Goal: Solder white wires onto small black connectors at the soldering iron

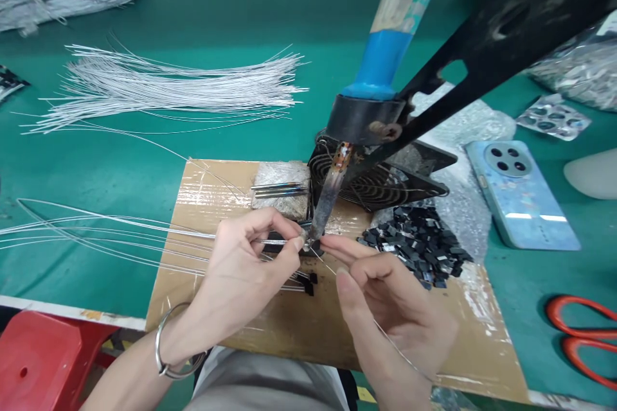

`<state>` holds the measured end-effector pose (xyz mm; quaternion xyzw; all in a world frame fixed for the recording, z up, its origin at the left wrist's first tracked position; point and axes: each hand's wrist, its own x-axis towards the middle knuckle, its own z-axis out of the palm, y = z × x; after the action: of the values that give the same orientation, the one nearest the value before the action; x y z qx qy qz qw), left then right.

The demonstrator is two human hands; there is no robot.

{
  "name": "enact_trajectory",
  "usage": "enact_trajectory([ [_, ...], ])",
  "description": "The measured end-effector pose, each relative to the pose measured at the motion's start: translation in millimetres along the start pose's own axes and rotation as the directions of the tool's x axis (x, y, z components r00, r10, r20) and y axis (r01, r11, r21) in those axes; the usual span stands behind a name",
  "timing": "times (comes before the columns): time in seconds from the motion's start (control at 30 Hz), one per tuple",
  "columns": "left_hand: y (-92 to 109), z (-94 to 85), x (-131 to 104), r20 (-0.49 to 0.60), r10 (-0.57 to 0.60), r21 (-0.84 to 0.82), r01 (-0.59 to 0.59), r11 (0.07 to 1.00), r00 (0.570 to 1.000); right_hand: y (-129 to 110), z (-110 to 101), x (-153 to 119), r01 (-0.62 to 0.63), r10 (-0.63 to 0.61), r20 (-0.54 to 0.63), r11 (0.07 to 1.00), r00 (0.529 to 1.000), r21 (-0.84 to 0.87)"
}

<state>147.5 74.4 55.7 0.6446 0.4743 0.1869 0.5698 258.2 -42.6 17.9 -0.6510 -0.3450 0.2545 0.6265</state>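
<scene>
- Black metal bracket arm [506,32] stands nearest the camera, clasping a blue-handled soldering iron [385,54] whose scorched metal tip points down between the hands; it may well be hot.
- Left hand [250,270]: thumb and forefinger pinched together on a slim white-coated wire [270,242], its end just beside the iron's tip, above the brown cardboard sheet [457,327].
- Right hand [385,302]: thumb and bent forefinger closed on a thin silvery wire [326,263], which reaches toward the tip and trails back past the palm.
- The white-coated wire looks nearly weightless and springy, its coating probably a little slick; a pinch close behind the end should steady it, whereas a hold farther back would likely let it wag.
- The silvery wire seems soft and easily bent, judging by its curve; best held back from its leading end, clear of the heat.
- Small black rectangular pieces [419,247], heaped beside the right hand, look light, hard and smooth; gripping them by opposite edges should work best.
</scene>
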Motion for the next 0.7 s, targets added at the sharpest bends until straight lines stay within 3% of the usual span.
enact_trajectory([
  [0.2,0.8,-0.6,0.5,-0.005,0.031,0.004,-0.031,1.0,1.0,-1.5,0.8,-0.2,-0.037,0.037,-0.012,0.999,0.999,-0.009],
  [0.7,1.6,1.1,-0.3,-0.02,0.035,-0.013,-0.036,0.999,0.999,1.1,0.4,-0.5,0.011,-0.011,0.0,1.0,1.0,-0.02],
])
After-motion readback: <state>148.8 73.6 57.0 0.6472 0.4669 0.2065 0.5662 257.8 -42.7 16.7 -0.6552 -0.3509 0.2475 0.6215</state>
